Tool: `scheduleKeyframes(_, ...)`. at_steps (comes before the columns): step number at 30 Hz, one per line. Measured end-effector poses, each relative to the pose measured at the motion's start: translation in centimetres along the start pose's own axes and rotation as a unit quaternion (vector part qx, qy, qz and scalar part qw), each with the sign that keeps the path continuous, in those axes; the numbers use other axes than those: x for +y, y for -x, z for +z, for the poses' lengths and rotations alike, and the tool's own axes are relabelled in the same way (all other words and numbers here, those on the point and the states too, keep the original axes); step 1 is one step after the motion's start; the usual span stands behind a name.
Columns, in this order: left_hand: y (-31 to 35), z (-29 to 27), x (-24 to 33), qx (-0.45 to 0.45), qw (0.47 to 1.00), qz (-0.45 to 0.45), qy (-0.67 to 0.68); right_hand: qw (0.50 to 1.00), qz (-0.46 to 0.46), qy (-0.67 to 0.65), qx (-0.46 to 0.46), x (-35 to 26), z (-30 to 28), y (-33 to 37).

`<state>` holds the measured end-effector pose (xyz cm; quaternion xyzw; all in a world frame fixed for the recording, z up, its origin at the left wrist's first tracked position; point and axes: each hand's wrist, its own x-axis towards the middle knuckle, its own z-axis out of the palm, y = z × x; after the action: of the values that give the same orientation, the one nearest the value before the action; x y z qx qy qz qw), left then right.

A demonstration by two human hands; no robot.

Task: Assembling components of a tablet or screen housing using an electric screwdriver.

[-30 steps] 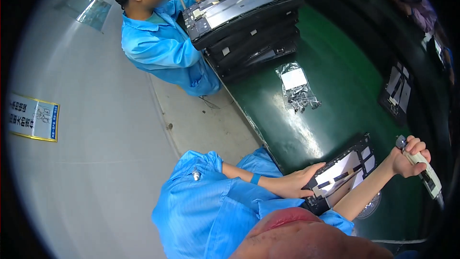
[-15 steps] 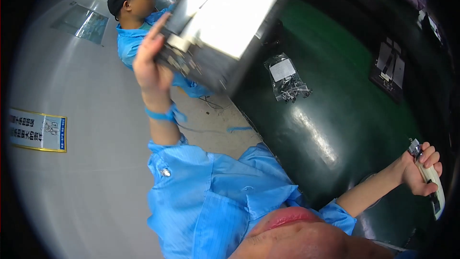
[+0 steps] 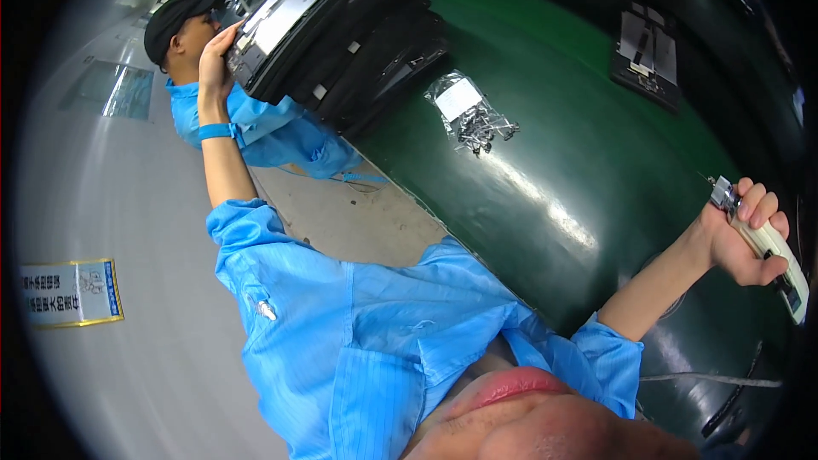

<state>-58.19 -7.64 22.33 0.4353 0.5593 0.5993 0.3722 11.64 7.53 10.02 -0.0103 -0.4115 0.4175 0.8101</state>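
Observation:
My left hand (image 3: 216, 68) grips the edge of a flat black panel (image 3: 294, 13) with bright white-silver sheets on its face. This panel lies against the top of a stack of similar black panels (image 3: 366, 55); whether it rests fully on them I cannot tell. The thumb side and the far fingers are partly hidden. Out to the right, my right hand (image 3: 740, 234) is wrapped round a cream electric screwdriver (image 3: 774, 249) with a metal nose. Its thin bit points up and left, away from any panel.
A clear bag of small metal and black parts (image 3: 477, 119) with a white label lies on the green tabletop (image 3: 477, 230). Another black panel (image 3: 646, 55) lies at the far right. A co-worker in blue (image 3: 256, 123) is beyond my left arm. Cables (image 3: 711, 379) run at the lower right.
The panel in my left hand has moved left and away, tilting from facing me to lying along the stack, which now shows. My right hand has risen slightly with the screwdriver.

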Motion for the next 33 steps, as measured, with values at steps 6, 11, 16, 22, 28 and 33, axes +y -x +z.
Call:
scheduleKeyframes(6, 3.4, 13.0, 2.1, 0.234, 0.769, 0.348, -0.483, 0.999, 0.022, -0.036, -0.025, -0.4, 0.9, 0.2)
scheduleKeyframes(11, 7.2, 39.9, -8.2, -0.139, 0.823, 0.341, -0.432, 0.999, 0.001, 0.01, -0.046, 0.2, 0.2, -0.3)
scheduleKeyframes(16, -9.6, 50.0, -23.5, -0.061, 0.893, -0.057, -0.442, 0.999, 0.004, 0.008, -0.031, -0.2, 2.9, -0.4)
scheduleKeyframes(22, -14.7, 55.6, -28.2, -0.06, 0.888, -0.156, -0.429, 0.995, -0.049, 0.081, 0.019, -4.0, 2.5, 0.0)
scheduleKeyframes(28, -20.0, 51.3, -28.8, -0.151, 0.945, -0.283, -0.062, 0.999, -0.01, 0.014, -0.044, -5.8, 1.8, 0.3)
scheduleKeyframes(33, -10.8, 50.3, -23.1, -0.155, 0.964, -0.2, 0.083, 0.945, -0.022, 0.322, -0.053, -7.8, -3.9, 6.0)
